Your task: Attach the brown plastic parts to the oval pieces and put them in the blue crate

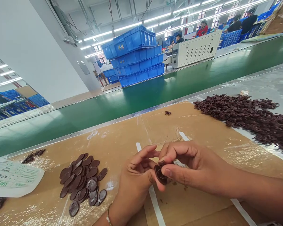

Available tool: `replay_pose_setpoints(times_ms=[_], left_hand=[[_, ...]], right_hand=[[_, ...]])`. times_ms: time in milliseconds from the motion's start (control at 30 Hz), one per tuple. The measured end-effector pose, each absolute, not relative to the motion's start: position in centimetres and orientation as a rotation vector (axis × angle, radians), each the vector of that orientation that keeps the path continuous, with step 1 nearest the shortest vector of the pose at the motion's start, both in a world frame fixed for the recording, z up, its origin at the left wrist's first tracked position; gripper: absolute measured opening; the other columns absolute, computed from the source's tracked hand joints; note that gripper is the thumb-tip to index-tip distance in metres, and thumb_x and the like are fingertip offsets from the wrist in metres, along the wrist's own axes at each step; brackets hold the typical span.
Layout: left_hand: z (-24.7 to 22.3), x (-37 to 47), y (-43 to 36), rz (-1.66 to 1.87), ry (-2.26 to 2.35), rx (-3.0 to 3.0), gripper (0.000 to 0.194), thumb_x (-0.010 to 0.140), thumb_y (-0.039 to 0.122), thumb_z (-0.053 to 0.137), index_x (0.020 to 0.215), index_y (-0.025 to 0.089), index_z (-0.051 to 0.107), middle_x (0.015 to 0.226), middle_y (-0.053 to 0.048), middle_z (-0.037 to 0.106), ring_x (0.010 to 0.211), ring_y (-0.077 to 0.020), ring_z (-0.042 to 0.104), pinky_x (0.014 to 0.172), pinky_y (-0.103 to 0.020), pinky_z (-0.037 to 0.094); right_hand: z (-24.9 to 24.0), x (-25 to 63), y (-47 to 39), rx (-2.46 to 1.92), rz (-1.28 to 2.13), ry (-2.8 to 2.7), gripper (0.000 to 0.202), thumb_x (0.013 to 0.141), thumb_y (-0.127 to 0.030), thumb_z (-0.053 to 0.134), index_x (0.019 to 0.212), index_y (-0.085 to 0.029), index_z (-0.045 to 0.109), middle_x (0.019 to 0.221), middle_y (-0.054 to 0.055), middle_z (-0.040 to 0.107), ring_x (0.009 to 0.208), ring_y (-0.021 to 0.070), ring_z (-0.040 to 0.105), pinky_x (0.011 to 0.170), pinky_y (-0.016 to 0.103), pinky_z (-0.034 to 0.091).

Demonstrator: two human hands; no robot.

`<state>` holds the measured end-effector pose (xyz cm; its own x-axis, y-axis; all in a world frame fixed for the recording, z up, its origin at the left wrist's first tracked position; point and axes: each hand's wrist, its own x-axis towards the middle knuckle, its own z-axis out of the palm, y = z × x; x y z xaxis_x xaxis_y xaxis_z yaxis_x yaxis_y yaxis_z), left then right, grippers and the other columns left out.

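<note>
White bottle (16, 177): tipped over at the left edge, partly out of view, green print on the label.
Stringy clump (33, 156): dark, lying just beside the bottle on the cardboard-covered tabletop (122, 135).
Oval pile (79, 177): thin, dark brown, overlapping, some with a glossier face up. Judged light and prone to slide; best lifted singly by the rim.
Left hand (134, 182): pinching one oval piece (160, 175) by its rim, between thumb and fingers.
Oval piece handling: held tilted above the tabletop, between both hands. Judged light, stiff, smooth; likely to twist if gripped on the flat face. Take by opposite rims. Exact material: cannot tell.
Small dark part (162, 163): at the upper edge of the oval piece; whether fitted or merely touching, cannot tell. Judged delicate; light fingertip pressure advisable.
Loose scrap (168, 113): dark, lying alone beyond both hands.
Right hand (193, 163): pinching the small dark part between thumb and index finger, remaining fingers curled.
Tangled heap (247, 116): thin, branching, dark. Judged very light, bendy, apt to snag; take by one free end and tease apart.
</note>
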<state>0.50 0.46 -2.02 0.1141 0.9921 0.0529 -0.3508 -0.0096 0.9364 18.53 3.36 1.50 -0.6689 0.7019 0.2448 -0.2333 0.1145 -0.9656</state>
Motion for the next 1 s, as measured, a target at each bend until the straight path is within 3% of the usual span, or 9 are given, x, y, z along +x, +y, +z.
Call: replay_pose_setpoints(times_ms=[600, 1000], left_hand=[[-1.56, 0.79, 0.38, 1.299, 0.842, 0.96, 0.038, 0.066, 0.015, 0.09, 0.097, 0.035, 0.081, 0.09, 0.0, 0.079, 0.056, -0.0059, 0.066, 0.064, -0.017, 0.059], [-1.63, 0.91, 0.43, 1.305, 0.872, 0.947, 0.037, 0.062, 0.022, 0.093, 0.095, 0.032, 0.082, 0.086, -0.002, 0.08, 0.054, -0.0061, 0.065, 0.066, -0.018, 0.059]], right_hand=[[1.46, 18.51, 3.32, -0.478, 1.636, -1.68, 0.02, 0.093, -0.027, 0.065, 0.077, -0.017, 0.057, 0.08, 0.003, 0.075, 0.077, 0.0092, 0.069, 0.076, 0.022, 0.054], [1.48, 18.55, 3.28, -0.483, 1.589, -1.704, 0.021, 0.092, -0.026, 0.067, 0.075, -0.018, 0.057, 0.078, 0.002, 0.075, 0.076, 0.0115, 0.069, 0.077, 0.027, 0.054]])
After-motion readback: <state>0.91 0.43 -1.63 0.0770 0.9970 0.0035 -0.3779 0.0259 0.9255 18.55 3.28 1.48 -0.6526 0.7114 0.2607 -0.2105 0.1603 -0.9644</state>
